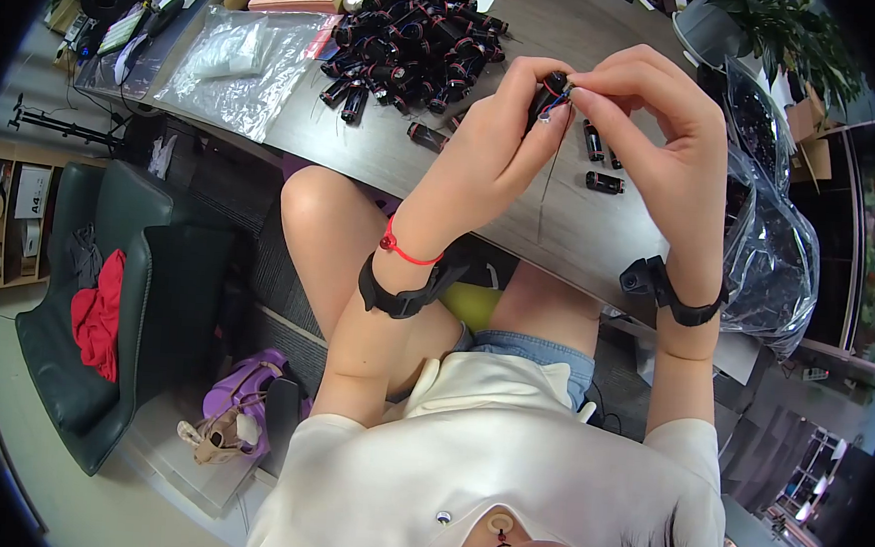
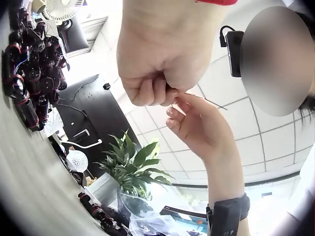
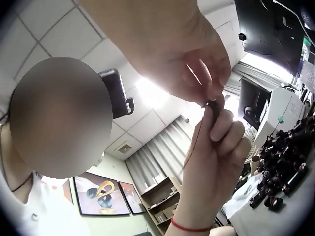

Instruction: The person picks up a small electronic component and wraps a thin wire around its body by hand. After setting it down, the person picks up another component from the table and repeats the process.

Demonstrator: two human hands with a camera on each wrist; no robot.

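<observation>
High over the front of the desk, my left hand (image 1: 490, 151) grips a small black cylinder (image 1: 546, 93) with thin wires at its end. My right hand (image 1: 672, 132) meets it there, pinching at the wire end between thumb and index finger. In the right wrist view the dark cylinder (image 3: 213, 109) stands between the left thumb and curled fingers, and a long thin wire hangs down along that hand. From the left wrist, the left fist (image 2: 157, 59) hides most of the cylinder, while the right fingertips (image 2: 182, 105) come right up to it.
A large pile of similar black cylinders (image 1: 411, 46) with red bands lies on the desk (image 1: 365, 154). Several loose ones (image 1: 604, 183) lie beneath the right hand. A clear plastic bag (image 1: 235, 66) lies left; another bag (image 1: 774, 254) hangs at the right edge, near a potted plant (image 1: 773, 33).
</observation>
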